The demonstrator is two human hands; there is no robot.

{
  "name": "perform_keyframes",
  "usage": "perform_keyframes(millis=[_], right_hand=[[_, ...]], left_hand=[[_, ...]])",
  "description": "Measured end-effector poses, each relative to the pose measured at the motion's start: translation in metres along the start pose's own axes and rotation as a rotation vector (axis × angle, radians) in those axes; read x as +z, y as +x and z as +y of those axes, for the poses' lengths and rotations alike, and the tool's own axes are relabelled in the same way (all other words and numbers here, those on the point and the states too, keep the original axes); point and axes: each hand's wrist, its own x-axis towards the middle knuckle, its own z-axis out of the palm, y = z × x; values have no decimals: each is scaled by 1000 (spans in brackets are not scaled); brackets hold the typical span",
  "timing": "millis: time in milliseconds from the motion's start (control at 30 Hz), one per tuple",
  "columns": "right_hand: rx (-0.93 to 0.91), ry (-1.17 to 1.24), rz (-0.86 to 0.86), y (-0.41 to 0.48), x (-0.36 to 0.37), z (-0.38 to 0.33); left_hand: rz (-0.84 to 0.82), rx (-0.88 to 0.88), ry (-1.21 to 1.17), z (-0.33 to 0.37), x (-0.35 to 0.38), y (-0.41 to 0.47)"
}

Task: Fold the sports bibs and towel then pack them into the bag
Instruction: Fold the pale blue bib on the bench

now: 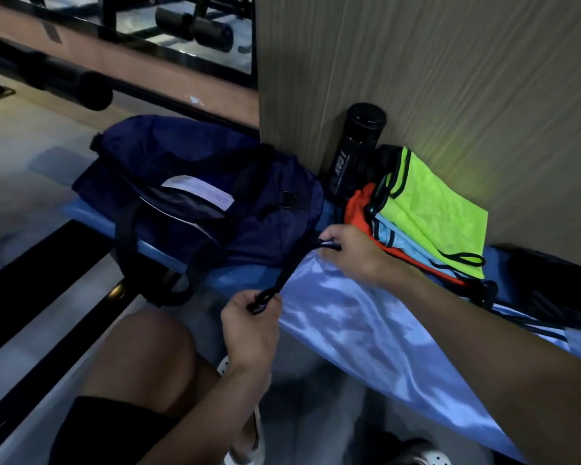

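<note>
The task looks to be somewhere in the middle. On the worktop [235, 280], a long blue bench, three bibs already lie folded in a pile at the back edge, against the wall: a yellow-green bib [430, 213] on top, a pale blue bib [388, 238] under it, and an orange bib [358, 204] at the bottom. They are folded but not yet packed.

A fourth one, the light blue bib [366, 323], is now in work. It is spread along the front edge of the worktop and hangs partly over it. The left hand [249, 327] is closed on the end of its black strap [284, 275], in front of the worktop edge. The right hand [348, 251] pinches the other end of the same strap at the corner of the cloth, just beside the pile. The strap is stretched between the two hands, so the person probably lines up the edge before the first fold.

The dark blue bag [195, 196] lies at the left end of the worktop, flat. Whether anything is inside cannot be seen. A black bottle [354, 152] stands at the back edge between the bag and the pile.

A towel cannot be recognised for sure; something dark at the right end is too unclear. So this fold, the towel and all the packing are left.
</note>
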Motion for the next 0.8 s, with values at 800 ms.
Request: perform_keyframes(millis=[800], right_hand=[[20,276,187,-153,-122,100]], left_hand=[[-706,671,318,1,97,-134]])
